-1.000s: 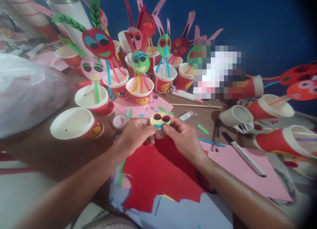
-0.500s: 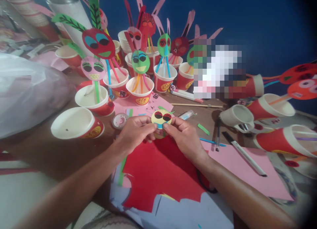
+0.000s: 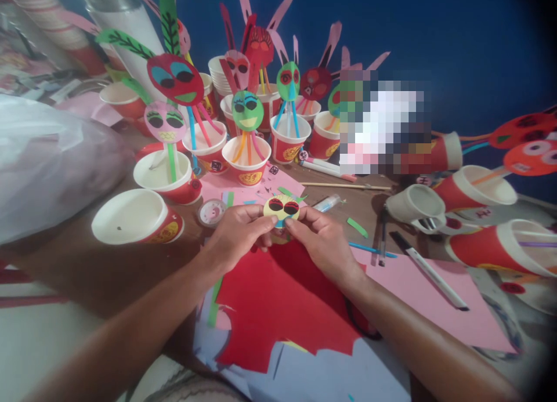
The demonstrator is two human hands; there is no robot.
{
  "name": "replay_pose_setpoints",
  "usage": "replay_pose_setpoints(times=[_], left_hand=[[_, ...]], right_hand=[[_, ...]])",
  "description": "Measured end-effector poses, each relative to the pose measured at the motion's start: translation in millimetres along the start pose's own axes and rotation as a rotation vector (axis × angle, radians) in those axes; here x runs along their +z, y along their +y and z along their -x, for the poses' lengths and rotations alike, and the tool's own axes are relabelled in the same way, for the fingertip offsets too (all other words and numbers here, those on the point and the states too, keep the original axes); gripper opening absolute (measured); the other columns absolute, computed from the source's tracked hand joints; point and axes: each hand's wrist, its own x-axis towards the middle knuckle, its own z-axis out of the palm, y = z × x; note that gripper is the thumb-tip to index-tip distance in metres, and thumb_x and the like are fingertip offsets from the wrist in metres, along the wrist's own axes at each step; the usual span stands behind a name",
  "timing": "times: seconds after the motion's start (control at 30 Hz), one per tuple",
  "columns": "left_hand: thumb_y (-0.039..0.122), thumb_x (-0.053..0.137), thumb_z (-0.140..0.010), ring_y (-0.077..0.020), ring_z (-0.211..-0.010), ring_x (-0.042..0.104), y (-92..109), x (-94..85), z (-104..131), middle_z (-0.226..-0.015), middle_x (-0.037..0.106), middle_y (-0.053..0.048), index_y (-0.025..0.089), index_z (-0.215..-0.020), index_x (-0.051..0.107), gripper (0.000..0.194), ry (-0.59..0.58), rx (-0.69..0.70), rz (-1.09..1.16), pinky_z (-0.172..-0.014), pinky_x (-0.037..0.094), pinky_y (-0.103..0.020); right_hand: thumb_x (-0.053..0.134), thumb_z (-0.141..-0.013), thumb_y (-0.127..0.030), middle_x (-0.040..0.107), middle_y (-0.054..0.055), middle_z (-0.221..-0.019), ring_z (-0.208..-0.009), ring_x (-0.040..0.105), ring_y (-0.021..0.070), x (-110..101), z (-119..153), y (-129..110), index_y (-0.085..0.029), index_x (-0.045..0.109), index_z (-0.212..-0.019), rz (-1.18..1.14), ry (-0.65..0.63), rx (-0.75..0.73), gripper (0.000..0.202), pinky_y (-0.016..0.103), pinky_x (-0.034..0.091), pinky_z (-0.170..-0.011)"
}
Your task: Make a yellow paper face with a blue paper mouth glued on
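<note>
Between my two hands is a round yellow paper face [image 3: 282, 208] with dark eyes, red eyelids and a blue mouth piece at its lower edge. My left hand [image 3: 239, 228] pinches its left side, thumb on the front. From the right, my right hand [image 3: 322, 234] grips the other side, with its thumb over the blue piece. The thumbs partly hide the mouth. Beneath the hands lies a large sheet of red paper [image 3: 287, 309] with cut-out edges, on top of pale blue sheets [image 3: 361, 373].
Paper cups with paper-face puppets [image 3: 247, 112] on straws stand behind. An uncapped marker [image 3: 430, 271] rests on pink paper [image 3: 478, 309] at right, near a white mug [image 3: 415, 207]. A tape roll [image 3: 212, 212] sits left of the hands; a plastic bag [image 3: 56, 164] bulges at far left.
The yellow face has tilted slightly and shifted a little left between my fingers. Both hands keep their hold in nearly the same place.
</note>
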Motion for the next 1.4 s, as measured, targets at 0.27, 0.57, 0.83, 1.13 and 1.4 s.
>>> replay_pose_setpoints(times=[0.27,0.57,0.83,1.13,1.4], left_hand=[[0.029,0.062,-0.072,-0.0098,-0.042,0.053,0.0,0.6,-1.9,-0.048,0.060,0.001,0.014,-0.061,0.059,0.019,0.004,-0.011,0.049,-0.041,0.037,-0.020],[0.031,0.064,-0.074,-0.0090,-0.042,0.055,-4.3,-0.8,-1.9,-0.050,0.061,0.001,0.013,-0.066,0.061,0.020,-0.046,-0.010,0.096,-0.042,0.037,-0.019],[0.030,0.064,-0.076,-0.0103,-0.046,0.059,-0.9,-0.4,-0.5,-0.055,0.065,-0.001,0.012,-0.073,0.063,0.018,-0.139,-0.037,0.208,-0.042,0.040,-0.018],[0.030,0.065,-0.075,-0.0108,-0.046,0.059,0.9,0.1,-0.8,-0.055,0.065,-0.005,0.009,-0.074,0.066,0.021,-0.187,-0.070,0.322,-0.041,0.040,-0.017],[0.029,0.065,-0.074,-0.0120,-0.047,0.059,1.3,-0.5,-1.2,-0.055,0.066,-0.006,0.008,-0.073,0.065,0.021,-0.175,-0.079,0.325,-0.042,0.042,-0.018]], right_hand=[[0.056,-0.083,-0.017,0.060,0.004,-0.098,-0.091,0.057,0.0171,-16.1,1.6,-11.9,-0.025,0.064,-0.098,0.503,0.152,-0.559,0.019,0.032,0.044,-0.081],[0.060,-0.081,-0.018,0.057,0.006,-0.097,-0.095,0.055,0.0202,-18.3,-1.0,-10.0,-0.022,0.063,-0.094,0.681,0.094,-0.570,0.014,0.036,0.043,-0.085],[0.060,-0.079,-0.013,0.057,0.005,-0.100,-0.097,0.056,0.0181,-15.3,-1.7,-9.0,-0.020,0.061,-0.076,0.565,0.104,-0.467,0.007,0.032,0.041,-0.085],[0.058,-0.080,-0.013,0.064,0.001,-0.092,-0.086,0.058,0.0144,-11.2,-0.9,-6.0,-0.020,0.060,-0.073,0.486,0.161,-0.407,0.010,0.026,0.043,-0.073],[0.058,-0.081,-0.013,0.065,0.000,-0.091,-0.081,0.059,0.0121,-11.5,1.3,-8.3,-0.020,0.059,-0.074,0.443,0.159,-0.354,0.010,0.023,0.043,-0.072]])
